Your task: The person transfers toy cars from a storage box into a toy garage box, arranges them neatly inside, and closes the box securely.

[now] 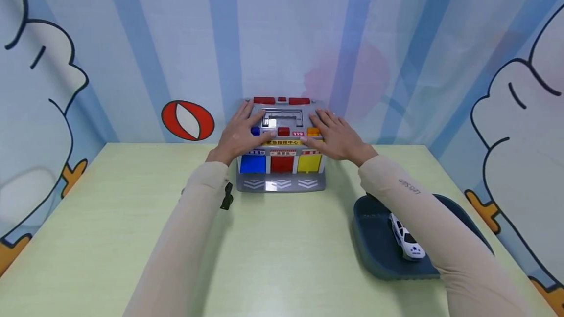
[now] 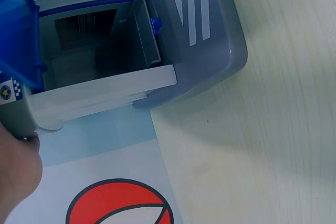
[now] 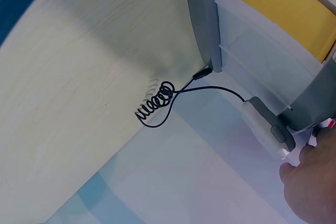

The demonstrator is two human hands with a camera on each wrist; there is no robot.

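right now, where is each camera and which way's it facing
Head: on the head, facing forward-down at the toy emergency station; left hand, right hand, sleeves show.
Left wrist: worn there, facing the blue door; part of that hand shows.
Right wrist: worn there, facing the yellow door and coiled cord; part of that hand shows.
Head and left wrist share the red-and-white oval.

In the head view, the right sleeve hides part of the navy tray at four o'clock. In the wrist views, edges crop the left hand at eight o'clock and the right hand at four.
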